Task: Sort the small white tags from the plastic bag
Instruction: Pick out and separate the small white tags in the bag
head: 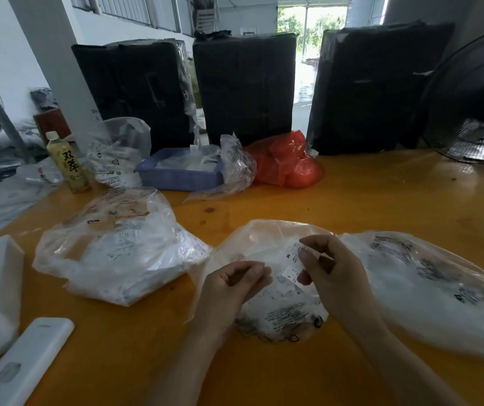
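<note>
Both forearms reach in low over the orange wooden table (381,200), and between them lies the clear plastic bag (267,315) of small white tags. Further back, three big black-wrapped bundles (246,86) stand in a row, with a black fan (475,112) at the right edge. Two more clear bags flank the work: one to the right (428,291), one to the left (117,247). Behind those sit a red bag (287,162), a blue tray (176,171) and a yellow-labelled bottle (68,162). Now the right hand (331,273), fingers and thumb pinching a strip of white tags (292,265) printed M and S, just above the bag. And the left hand (232,285), fingers curled, rests on the bag's plastic; whether it actually grips anything cannot be told.
</note>
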`<state>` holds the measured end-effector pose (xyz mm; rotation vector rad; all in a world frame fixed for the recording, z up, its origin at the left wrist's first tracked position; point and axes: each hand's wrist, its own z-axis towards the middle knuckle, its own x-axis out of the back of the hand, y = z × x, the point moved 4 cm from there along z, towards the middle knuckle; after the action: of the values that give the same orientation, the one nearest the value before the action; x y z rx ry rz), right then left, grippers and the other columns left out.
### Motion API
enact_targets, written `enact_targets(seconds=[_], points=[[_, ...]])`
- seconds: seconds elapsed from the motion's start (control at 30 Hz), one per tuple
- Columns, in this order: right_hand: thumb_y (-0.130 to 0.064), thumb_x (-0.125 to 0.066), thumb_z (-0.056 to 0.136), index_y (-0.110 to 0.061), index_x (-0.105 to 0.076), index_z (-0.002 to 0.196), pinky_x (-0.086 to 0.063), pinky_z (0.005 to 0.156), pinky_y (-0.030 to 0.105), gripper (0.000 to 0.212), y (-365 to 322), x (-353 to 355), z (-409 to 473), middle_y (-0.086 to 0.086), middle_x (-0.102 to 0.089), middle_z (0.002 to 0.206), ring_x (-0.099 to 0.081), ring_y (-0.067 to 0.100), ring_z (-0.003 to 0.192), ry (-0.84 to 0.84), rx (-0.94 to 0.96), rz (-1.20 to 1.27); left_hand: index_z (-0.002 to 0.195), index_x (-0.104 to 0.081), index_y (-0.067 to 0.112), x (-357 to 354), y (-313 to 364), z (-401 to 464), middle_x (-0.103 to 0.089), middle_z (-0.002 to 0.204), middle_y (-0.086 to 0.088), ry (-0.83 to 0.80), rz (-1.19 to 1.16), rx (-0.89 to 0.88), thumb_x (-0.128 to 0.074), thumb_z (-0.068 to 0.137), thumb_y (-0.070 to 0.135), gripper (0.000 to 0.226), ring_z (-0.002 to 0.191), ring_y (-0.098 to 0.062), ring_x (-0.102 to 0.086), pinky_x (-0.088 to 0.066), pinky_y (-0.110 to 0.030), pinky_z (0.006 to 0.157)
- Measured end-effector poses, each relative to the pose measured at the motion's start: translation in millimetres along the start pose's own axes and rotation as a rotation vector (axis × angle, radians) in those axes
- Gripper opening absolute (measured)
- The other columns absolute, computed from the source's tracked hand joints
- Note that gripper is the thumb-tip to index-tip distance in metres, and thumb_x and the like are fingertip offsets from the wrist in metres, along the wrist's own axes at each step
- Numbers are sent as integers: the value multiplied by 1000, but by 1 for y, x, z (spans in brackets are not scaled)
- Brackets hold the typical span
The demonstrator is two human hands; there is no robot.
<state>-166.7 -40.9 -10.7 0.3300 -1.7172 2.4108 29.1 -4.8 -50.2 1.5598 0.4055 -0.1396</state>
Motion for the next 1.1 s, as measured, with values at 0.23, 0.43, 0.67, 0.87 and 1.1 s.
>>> enact_targets(seconds=[0.23, 0.43, 0.67, 0.87, 1.1], points=[[-17, -68, 96, -41, -61, 109, -57, 76, 17, 28, -14, 0, -4, -17, -72, 87, -72, 0, 81, -41, 138, -50, 107, -84, 15, -3, 3, -4, -82, 108, -11, -41, 105, -18, -82, 84, 27, 26, 107, -25, -78, -60, -22, 88], [-20, -70, 93, -46, -58, 99, -56, 74, 16, 30, -20, -3, -9, -18, -72, 79, -71, -3, 79, -4, 224, -133, 103, -85, 30, -4, 3, -5, -82, 106, -5, -67, 197, -56, -81, 79, 42, 27, 106, -19, -78, -60, -23, 92], [-15, -69, 95, -35, -62, 103, -52, 72, 8, 22, -14, -5, -7, -22, -69, 83, -69, -6, 80, -40, 219, -222, 109, -83, 24, -3, 1, -5, -83, 105, -2, -67, 257, -77, -83, 78, 48, 40, 105, -17, -78, -60, -25, 92], [-19, -66, 97, -25, -71, 111, -54, 74, 12, 16, -11, -7, -6, -28, -62, 92, -66, -2, 84, -95, 220, -328, 108, -82, 26, -2, 4, -7, -83, 97, 0, -31, 335, -113, -77, 92, 34, 18, 91, -17, -80, -63, -24, 75], [-22, -64, 99, -31, -66, 124, -51, 72, 8, 26, -11, -16, -10, -31, -59, 94, -64, -8, 87, -157, 211, -323, 102, -83, 43, -4, 6, -9, -82, 96, 5, -18, 384, -149, -77, 86, 47, 18, 83, -16, -80, -64, -29, 64]])
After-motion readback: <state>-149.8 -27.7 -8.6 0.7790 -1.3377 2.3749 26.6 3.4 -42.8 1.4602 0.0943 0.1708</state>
